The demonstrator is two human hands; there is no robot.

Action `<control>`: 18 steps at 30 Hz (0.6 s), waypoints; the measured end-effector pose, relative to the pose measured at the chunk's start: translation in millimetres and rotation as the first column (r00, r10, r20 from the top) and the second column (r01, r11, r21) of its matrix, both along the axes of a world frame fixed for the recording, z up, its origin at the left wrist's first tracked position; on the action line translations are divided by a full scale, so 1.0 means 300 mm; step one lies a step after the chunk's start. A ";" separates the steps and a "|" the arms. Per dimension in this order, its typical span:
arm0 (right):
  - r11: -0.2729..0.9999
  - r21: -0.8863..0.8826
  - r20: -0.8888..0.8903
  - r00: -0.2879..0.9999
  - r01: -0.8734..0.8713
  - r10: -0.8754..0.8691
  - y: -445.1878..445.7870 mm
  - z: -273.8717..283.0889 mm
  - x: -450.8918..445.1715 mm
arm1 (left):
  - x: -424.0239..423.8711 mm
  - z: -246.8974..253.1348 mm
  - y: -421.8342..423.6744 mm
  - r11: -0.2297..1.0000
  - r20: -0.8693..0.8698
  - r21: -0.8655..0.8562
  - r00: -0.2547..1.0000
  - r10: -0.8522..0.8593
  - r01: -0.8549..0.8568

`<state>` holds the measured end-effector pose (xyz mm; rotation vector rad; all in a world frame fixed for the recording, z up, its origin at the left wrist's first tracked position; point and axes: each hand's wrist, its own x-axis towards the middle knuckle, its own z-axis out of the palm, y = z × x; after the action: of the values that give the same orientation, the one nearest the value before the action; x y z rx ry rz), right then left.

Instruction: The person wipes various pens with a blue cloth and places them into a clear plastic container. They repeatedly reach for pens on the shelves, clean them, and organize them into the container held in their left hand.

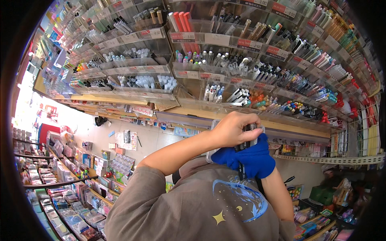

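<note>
My left hand is bare and closes around a bundle of black pens in front of my chest. A blue cloth or glove covers my right hand, hiding its fingers. It wraps the lower part of the bundle, and one dark pen sticks out below the blue fabric. Behind both hands shows the edge of a clear plastic container; its inside is mostly hidden. Ahead rises a clear acrylic pen rack with price tags, close beyond my left hand.
White and black pens stand in the rack's lowest tier. Below it runs a wooden shelf edge. A white wire basket lies at right. Goods and papers lie on the tiled floor; stocked display shelves fill the lower left.
</note>
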<state>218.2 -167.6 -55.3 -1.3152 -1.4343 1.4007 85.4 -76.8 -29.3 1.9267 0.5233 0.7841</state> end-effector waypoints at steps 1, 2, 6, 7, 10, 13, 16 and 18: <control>0.990 -0.140 -0.082 0.997 -0.016 0.004 -0.009 0.016 -0.017 | 0.005 -0.017 -0.002 1.000 0.058 0.000 0.998 0.011 -0.011; 0.998 -0.058 -0.077 0.996 0.033 -0.037 -0.016 0.050 -0.025 | 0.011 -0.029 -0.002 1.000 0.116 0.000 0.993 0.019 -0.019; 0.953 -0.184 -0.253 0.925 0.242 -0.284 -0.049 0.073 -0.062 | -0.089 -0.042 0.081 0.974 0.021 0.143 0.984 0.175 -0.176; 0.947 -0.183 -0.273 0.912 0.262 -0.305 -0.053 0.076 -0.058 | -0.141 -0.048 0.119 0.883 -0.061 0.403 0.955 0.289 -0.241; 0.952 -0.148 -0.321 0.897 0.269 -0.303 -0.055 0.090 -0.052 | -0.322 -0.035 0.214 0.546 -0.353 0.837 0.732 0.583 -0.030; 0.953 -0.121 -0.357 0.884 0.276 -0.302 -0.049 0.095 -0.043 | -0.416 -0.040 0.308 0.432 -0.498 0.865 0.551 0.670 0.256; 0.953 -0.110 -0.368 0.879 0.284 -0.304 -0.051 0.087 -0.044 | -0.420 -0.028 0.321 0.416 -0.619 0.774 0.433 0.655 0.477; 0.949 -0.106 -0.343 0.885 0.295 -0.314 -0.056 0.093 -0.053 | -0.416 -0.041 0.328 0.408 -0.650 0.731 0.375 0.662 0.547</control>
<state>202.4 -184.5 -27.5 -1.1817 -0.9111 1.3820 -39.5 21.6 -41.5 3.5121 1.0003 -0.3812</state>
